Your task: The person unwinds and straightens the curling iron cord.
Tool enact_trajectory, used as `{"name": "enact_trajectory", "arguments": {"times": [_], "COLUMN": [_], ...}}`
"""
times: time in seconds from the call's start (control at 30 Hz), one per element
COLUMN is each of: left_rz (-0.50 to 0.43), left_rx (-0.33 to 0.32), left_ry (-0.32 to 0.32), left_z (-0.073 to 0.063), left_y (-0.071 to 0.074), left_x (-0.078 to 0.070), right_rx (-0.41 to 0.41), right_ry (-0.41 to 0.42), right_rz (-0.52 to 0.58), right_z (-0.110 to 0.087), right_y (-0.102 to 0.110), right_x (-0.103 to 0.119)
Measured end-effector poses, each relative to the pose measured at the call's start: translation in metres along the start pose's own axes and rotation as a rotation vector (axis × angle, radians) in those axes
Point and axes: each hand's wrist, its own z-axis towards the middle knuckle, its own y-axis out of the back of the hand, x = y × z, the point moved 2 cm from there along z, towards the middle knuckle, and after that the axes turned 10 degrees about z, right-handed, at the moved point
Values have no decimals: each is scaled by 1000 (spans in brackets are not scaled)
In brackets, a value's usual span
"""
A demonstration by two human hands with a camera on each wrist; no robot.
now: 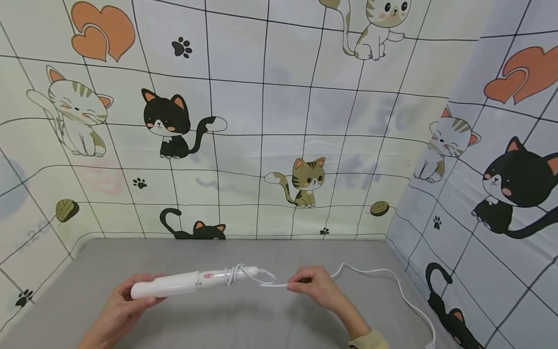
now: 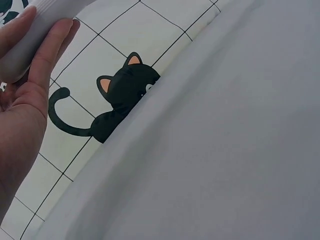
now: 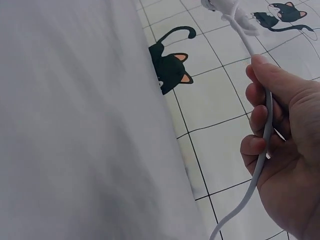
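Note:
A white rod-shaped electric appliance (image 1: 174, 284), which looks like a hair styling iron, is held above the grey surface, nearly level. Its thick end lies in my left hand (image 1: 124, 303), thumb on the near side and fingers behind. A small reddish mark shows on its narrower half. Several loops of its white cord (image 1: 368, 271) are wound round the thin end. My right hand (image 1: 316, 286) pinches the cord a short way right of those loops. In the right wrist view the cord (image 3: 267, 120) runs between thumb and fingertips and across the palm.
The grey-covered table (image 1: 244, 325) lies beneath both hands. From the right hand the cord trails right to a white plug (image 1: 430, 345) at the lower frame edge. A cat-print curtain (image 1: 240, 111) encloses the back and both sides.

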Motion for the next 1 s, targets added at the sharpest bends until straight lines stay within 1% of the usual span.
{"name": "enact_trajectory", "arguments": {"times": [0.07,0.1,0.2,0.23,0.3,0.43,0.5,0.6,0.67,0.87,1.0], "left_rz": [-56,-84,-140,-143,-135,-122,-121,-114,-104,-27,-6], "left_rx": [22,32,49,50,38,21,35,71,70,-11,-21], "left_ry": [-37,-44,-35,-27,3,27,28,13,9,56,59], "left_z": [-4,-6,-13,-14,-16,-17,-18,-17,-17,-17,-16], "left_y": [5,8,15,17,18,19,19,18,18,18,19], "left_x": [-1,-2,-7,-9,-13,-15,-15,-13,-13,-12,-11], "right_rx": [-41,-71,-148,-162,-169,-179,-196,-215,-209,-181,-174], "right_ry": [-13,-24,-57,-72,-86,-105,-105,-108,-97,-55,-65], "right_rz": [-23,-32,-44,-50,-58,-104,-111,-129,-140,-162,-153], "right_z": [-1,-3,-7,-8,-7,-2,0,1,1,1,2], "right_y": [8,13,29,32,35,32,30,28,26,21,17], "right_x": [0,0,0,0,-1,-5,-8,-12,-14,-12,-7]}}
